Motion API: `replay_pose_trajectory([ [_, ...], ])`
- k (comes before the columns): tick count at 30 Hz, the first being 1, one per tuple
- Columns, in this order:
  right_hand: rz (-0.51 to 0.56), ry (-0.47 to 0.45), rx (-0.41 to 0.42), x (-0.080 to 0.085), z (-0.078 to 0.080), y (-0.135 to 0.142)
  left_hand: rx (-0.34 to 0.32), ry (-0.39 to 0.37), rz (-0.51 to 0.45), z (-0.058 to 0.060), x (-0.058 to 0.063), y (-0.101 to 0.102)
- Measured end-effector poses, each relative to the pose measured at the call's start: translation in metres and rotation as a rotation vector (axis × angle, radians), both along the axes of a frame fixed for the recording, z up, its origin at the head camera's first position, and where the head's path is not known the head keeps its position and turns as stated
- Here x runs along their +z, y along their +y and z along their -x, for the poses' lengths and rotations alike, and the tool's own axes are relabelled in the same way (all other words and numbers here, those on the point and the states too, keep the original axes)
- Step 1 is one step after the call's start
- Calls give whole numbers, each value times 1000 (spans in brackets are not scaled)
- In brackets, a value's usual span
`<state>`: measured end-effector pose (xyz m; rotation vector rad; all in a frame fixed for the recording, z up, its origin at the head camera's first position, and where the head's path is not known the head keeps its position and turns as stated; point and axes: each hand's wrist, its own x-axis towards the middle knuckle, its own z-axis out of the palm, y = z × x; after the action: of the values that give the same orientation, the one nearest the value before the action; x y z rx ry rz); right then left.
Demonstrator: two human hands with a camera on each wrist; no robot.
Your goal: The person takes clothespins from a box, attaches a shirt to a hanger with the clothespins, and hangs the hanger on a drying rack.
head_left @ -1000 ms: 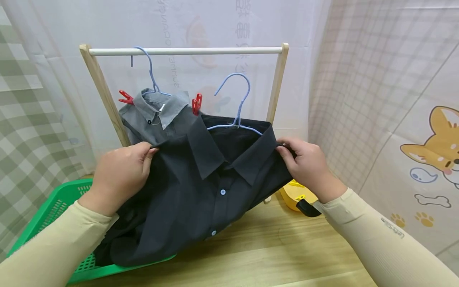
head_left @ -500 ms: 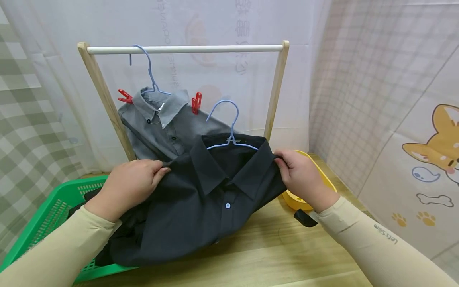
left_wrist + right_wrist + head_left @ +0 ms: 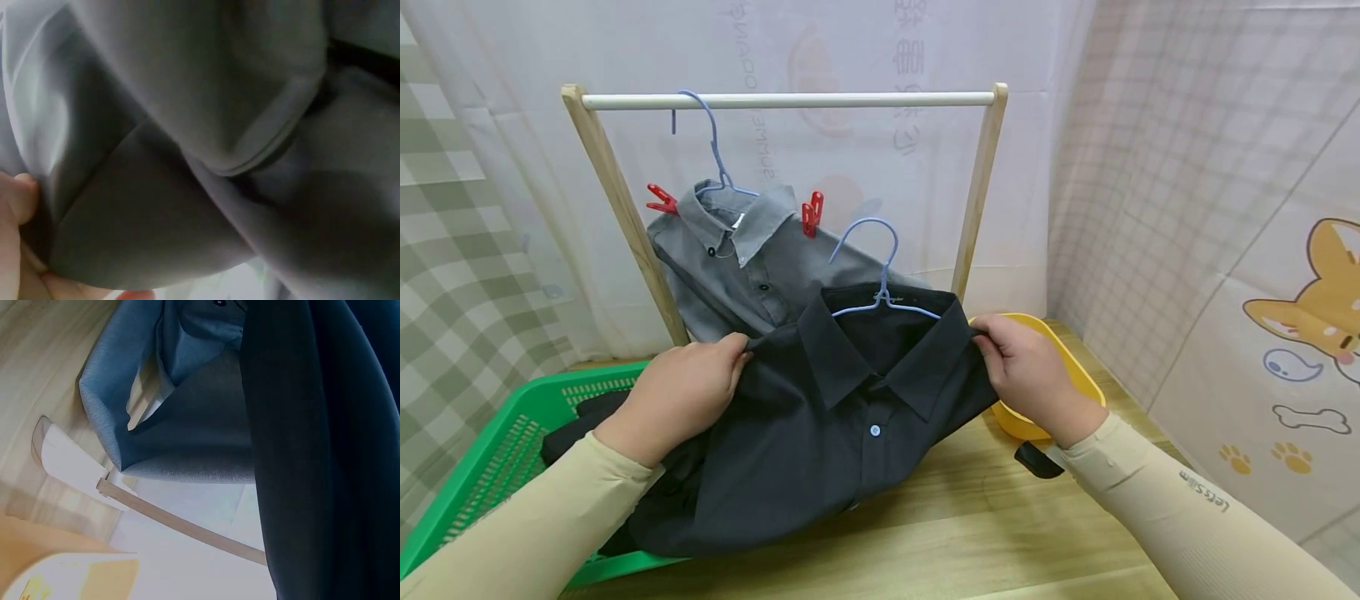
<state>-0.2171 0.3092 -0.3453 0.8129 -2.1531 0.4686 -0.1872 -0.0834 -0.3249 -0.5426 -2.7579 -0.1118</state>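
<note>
A black button-up shirt [image 3: 790,450] is stretched between both hands, its collar facing up. Inside the collar sits a blue hanger [image 3: 886,287], its hook standing free above the neckline. My left hand [image 3: 681,392] pinches the shirt's shoulder on the left; my right hand [image 3: 1026,367] pinches the opposite shoulder. In the left wrist view, fingertips [image 3: 24,197] grip the dark cloth [image 3: 150,219] at the left edge. The right wrist view shows dark cloth [image 3: 294,456] hanging down, with the hand itself out of sight. The shirt's lower part overlaps the green basket [image 3: 520,417].
Behind, a grey shirt [image 3: 782,258] hangs by a blue hanger [image 3: 715,150] from the rack's white rod [image 3: 850,100]. Two red clothespins [image 3: 812,214] are on its shoulders. A yellow container [image 3: 1078,371] stands behind the right hand on the wooden table [image 3: 970,533].
Both hands have lowered the black shirt and its hanger, so the hook now sits farther below the rod. The left hand has shifted slightly right. The grip stays the same.
</note>
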Motion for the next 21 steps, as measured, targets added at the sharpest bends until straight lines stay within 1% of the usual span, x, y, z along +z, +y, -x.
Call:
replay_pose_trajectory([
  [7, 25, -25, 9, -2, 1, 3, 2, 32, -22, 1, -3, 1],
  [11, 69, -75, -5, -4, 3, 8, -6, 55, -50, 2, -6, -2],
  [14, 139, -129, -28, -5, 5, 18, -7, 60, -67, 2, -8, -4],
  [16, 202, -155, -60, -7, 9, 26, -5, 57, -73, 3, -9, -6],
  [18, 259, -201, -115, -10, 15, 36, -2, 52, -78, 3, -10, -6],
  [20, 284, -273, -180, -13, 21, 47, 1, 51, -82, 2, -11, -7],
  [21, 275, -318, -216, -14, 25, 52, 2, 48, -85, 2, -11, -7],
])
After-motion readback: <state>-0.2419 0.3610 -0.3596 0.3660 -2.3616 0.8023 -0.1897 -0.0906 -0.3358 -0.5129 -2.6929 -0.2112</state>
